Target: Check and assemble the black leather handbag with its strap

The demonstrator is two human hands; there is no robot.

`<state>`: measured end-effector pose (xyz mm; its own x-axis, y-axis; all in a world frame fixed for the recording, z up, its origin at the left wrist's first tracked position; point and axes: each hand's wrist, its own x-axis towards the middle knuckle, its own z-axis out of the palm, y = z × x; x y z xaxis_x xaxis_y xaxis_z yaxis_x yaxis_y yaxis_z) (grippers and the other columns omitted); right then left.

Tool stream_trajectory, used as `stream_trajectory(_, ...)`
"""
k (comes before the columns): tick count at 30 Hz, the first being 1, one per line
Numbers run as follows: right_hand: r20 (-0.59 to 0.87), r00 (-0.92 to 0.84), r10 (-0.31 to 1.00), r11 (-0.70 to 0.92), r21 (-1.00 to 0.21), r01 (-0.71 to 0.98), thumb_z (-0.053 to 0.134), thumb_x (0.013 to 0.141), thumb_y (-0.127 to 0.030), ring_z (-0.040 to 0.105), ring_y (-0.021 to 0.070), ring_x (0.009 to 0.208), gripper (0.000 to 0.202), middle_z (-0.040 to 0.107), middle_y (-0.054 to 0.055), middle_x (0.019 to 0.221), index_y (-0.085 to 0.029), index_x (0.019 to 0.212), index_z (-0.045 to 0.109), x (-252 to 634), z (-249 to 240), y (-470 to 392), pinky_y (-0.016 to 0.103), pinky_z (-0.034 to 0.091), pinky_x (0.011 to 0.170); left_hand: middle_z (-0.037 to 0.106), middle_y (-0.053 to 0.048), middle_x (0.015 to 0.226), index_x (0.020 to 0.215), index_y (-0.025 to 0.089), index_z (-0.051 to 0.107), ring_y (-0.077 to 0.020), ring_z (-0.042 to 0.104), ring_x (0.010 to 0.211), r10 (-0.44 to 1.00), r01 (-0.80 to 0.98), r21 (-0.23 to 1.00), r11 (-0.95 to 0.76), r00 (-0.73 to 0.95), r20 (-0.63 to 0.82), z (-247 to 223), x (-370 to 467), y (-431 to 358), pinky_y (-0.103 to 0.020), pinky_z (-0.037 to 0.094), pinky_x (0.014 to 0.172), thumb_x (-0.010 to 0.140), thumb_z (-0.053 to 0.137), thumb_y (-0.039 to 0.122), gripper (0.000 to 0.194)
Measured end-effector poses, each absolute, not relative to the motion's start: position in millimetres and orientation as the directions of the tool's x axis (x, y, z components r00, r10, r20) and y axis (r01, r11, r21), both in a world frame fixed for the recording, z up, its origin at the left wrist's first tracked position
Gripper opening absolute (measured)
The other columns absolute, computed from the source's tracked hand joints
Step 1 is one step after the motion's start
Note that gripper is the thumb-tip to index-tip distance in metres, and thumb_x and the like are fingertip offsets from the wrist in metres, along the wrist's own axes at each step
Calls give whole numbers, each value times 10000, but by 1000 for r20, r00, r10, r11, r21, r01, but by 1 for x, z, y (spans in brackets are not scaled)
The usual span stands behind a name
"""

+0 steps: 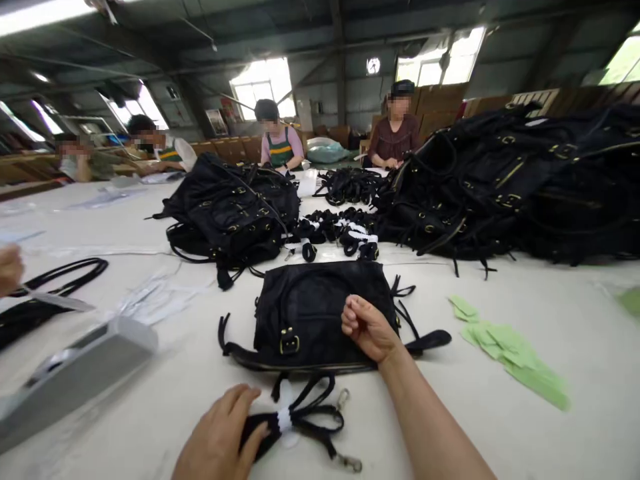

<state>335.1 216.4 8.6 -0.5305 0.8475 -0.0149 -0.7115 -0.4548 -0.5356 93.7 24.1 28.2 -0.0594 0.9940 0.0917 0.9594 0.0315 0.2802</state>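
My left hand (220,433) grips one end of a bundled black shoulder strap (313,420), its thumb and fingers to either side. A white band (285,419) wraps the folded strap, and metal clips (350,463) lie at its loose ends. Just beyond the strap, a black handbag (310,310) lies flat, with a gold-toned buckle (289,342) near its lower left. Over the bag's right part is my right hand (367,327), with fingers curled closed. Whatever is in those fingers, if anything, is hidden.
Black bags are heaped at left (235,207) and right (500,187), with several bundled straps (335,227) between. Green paper slips (505,347) lie right; a grey tray (75,373) stands left. A co-worker's hand (10,269) shows at the left edge. Several people sit across the table.
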Motion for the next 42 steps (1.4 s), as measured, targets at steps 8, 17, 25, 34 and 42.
stream_trajectory(8,-19,-503,864,-393,-650,-651,822,705,-286,521,69,549,382,610,-26,679,-138,986,610,336,7,214,195,474,551,696,-18,1068,1170,254,535,-223,592,1014,609,612,74,-787,752,254,23,147,44,-346,400,939,876,458,155,319)
stream_trajectory(17,-1,-519,855,-350,-739,-575,813,715,-360,487,59,505,339,594,-33,654,-161,812,556,332,7,208,180,439,514,580,-22,629,740,231,598,-195,452,665,764,596,485,-640,556,326,-27,166,61,-321,343,628,917,480,440,298)
stream_trajectory(25,105,-557,824,-189,-875,-446,782,757,-321,445,55,519,267,546,-31,591,-124,722,605,312,18,192,162,349,512,529,16,708,851,184,551,-115,477,642,994,285,954,-98,75,80,33,135,102,-215,380,607,907,471,517,347)
stream_trajectory(34,-11,-664,748,-156,-975,-159,791,700,-461,366,53,498,388,481,-38,558,-114,708,619,298,18,181,183,254,477,560,23,691,765,187,507,-92,464,580,987,-186,969,159,-6,-163,29,131,121,-193,369,554,754,652,587,426)
stream_trajectory(42,-27,-640,768,-123,-987,-107,777,727,-435,368,58,525,356,506,-23,584,-110,713,632,297,19,180,190,244,492,593,10,672,743,172,556,-100,495,575,983,-290,941,175,-3,-184,25,125,120,-192,365,535,703,707,593,449)
